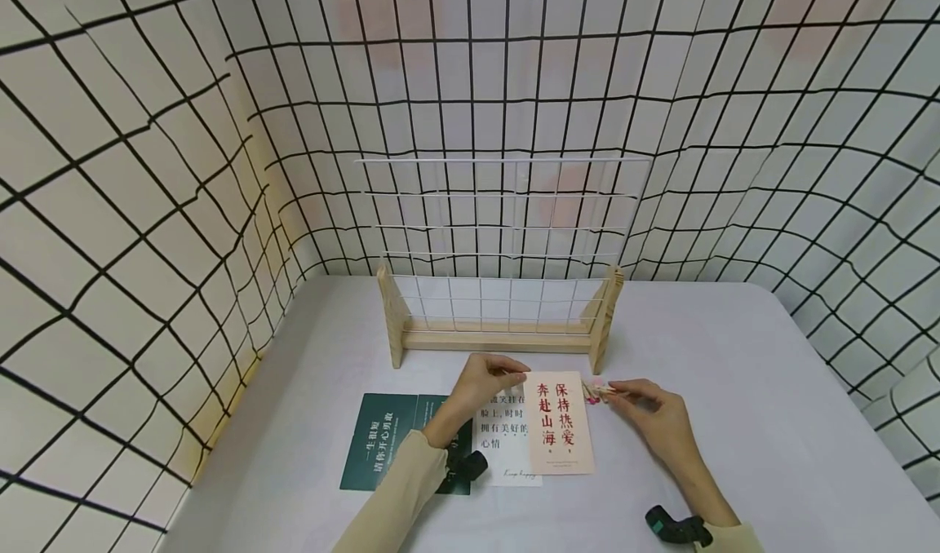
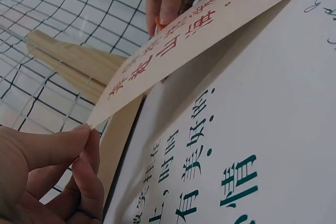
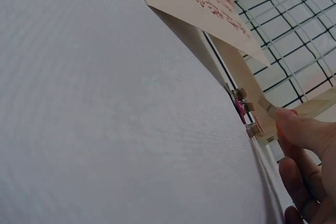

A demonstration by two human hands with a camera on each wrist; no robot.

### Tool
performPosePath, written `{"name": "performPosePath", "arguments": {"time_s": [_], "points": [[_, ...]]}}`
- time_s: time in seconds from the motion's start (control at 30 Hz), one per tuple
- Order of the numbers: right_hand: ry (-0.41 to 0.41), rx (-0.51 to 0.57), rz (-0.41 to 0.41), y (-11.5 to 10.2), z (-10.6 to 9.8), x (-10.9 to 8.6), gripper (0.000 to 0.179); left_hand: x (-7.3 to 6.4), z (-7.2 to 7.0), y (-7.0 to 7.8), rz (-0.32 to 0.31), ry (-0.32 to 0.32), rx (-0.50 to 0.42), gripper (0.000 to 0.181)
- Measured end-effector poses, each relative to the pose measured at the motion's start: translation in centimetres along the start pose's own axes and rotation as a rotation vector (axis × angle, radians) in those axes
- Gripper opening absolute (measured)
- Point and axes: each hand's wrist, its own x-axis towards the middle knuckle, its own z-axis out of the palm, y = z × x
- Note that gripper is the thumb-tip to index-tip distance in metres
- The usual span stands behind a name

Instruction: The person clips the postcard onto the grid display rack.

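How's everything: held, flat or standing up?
Pale pink card with red writing: tilted, pinched by left hand
White card with green writing: flat, partly hidden
Dark green paper with white writing: flat, partly hidden
White wire rack with wooden base: upright
Small orange-trimmed clip: pinched by right hand
Small wooden clips: together, not held

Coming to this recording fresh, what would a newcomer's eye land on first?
Probably the red-lettered pink card, just right of centre in the head view, its upper left corner pinched by the left hand. To its right, the right hand pinches a small clip. Behind both, a wooden rack stands before a black-gridded backdrop.
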Motion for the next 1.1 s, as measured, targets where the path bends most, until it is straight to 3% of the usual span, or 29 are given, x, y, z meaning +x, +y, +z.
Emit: {"name": "performPosePath", "arguments": {"time_s": [0.43, 0.7, 0.93, 1.1], "points": [[0.007, 0.024, 0.057, -0.5, 0.1, 0.1, 0.019, -0.3, -0.1, 0.2, 0.030, -0.017, -0.027, 0.012], [0.053, 0.045, 0.073, -0.3, -0.4, -0.1, 0.020, -0.2, -0.2, 0.2, 0.023, 0.025, -0.073, 0.013], [0.135, 0.078, 0.133, -0.1, -0.3, 0.3, 0.019, 0.0, -2.2, 0.3, 0.071, 0.135, -0.033, 0.013], [0.125, 0.067, 0.202, -0.1, -0.1, 0.3, 0.024, -0.3, -4.1, 1.0, 0.097, 0.182, 0.007, 0.011]]}}
